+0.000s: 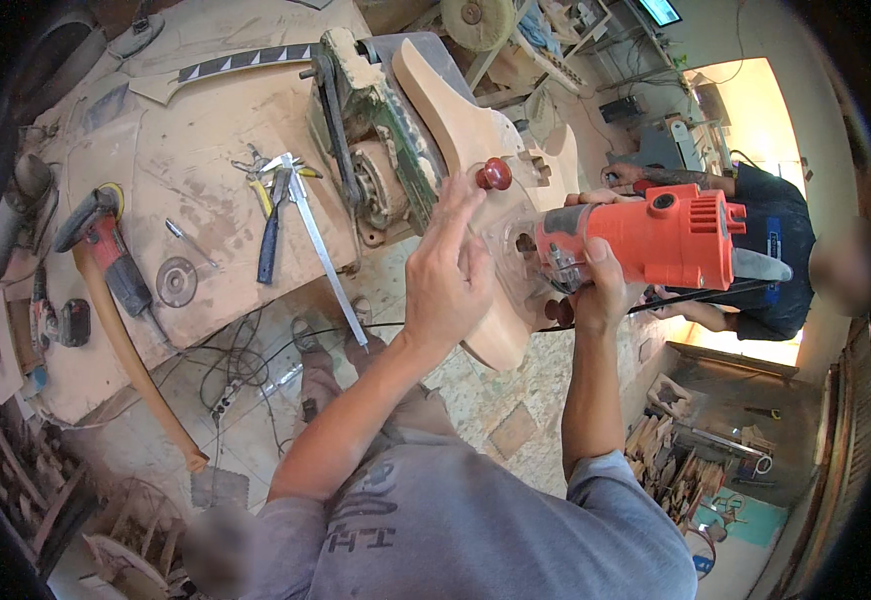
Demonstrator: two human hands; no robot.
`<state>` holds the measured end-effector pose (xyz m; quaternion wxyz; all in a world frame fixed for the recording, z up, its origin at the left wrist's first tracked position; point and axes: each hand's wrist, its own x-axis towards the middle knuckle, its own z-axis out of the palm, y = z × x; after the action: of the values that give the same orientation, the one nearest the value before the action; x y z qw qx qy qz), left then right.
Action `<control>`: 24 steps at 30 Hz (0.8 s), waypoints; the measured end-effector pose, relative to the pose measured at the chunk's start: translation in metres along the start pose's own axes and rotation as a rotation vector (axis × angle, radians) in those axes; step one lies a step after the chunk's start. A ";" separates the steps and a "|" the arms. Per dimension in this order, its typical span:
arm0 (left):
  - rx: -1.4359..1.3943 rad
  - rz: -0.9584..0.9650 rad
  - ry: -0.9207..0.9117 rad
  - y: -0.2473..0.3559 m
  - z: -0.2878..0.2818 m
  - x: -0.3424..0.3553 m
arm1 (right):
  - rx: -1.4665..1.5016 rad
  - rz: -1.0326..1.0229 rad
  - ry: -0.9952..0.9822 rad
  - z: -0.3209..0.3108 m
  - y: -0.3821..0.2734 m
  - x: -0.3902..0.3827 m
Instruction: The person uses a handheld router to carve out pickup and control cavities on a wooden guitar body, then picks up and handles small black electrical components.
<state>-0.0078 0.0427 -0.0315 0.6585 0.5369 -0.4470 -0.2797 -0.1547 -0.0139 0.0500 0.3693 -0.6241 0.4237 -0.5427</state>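
Note:
My left hand (447,262) presses its bent fingers on a pale wooden guitar body (495,345), just below a red knob (493,174). My right hand (600,285) grips a red router (665,240) lying over the body, its clear base plate (510,245) against the wood. The body rests at a green, dusty machine (375,120) with a belt. To the left, a steel caliper (323,250), a blue-handled tool (269,250) and yellow-handled pliers (259,190) lie on the bench.
The worktable (185,130) holds an angle grinder (120,265), a cordless tool (73,322) and a wooden handle (130,370). Cables (245,360) cover part of the floor. A co-worker in a dark shirt (770,210) stands close on the right, hands near the router. Wood scraps (655,450) lie lower right.

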 end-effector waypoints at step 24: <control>-0.003 -0.039 -0.055 0.002 -0.005 0.001 | -0.081 -0.015 -0.001 0.011 -0.010 -0.007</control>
<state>-0.0033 0.0451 -0.0294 0.6413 0.5366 -0.4540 -0.3077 -0.1428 -0.0037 0.0547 0.3399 -0.6419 0.4405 -0.5277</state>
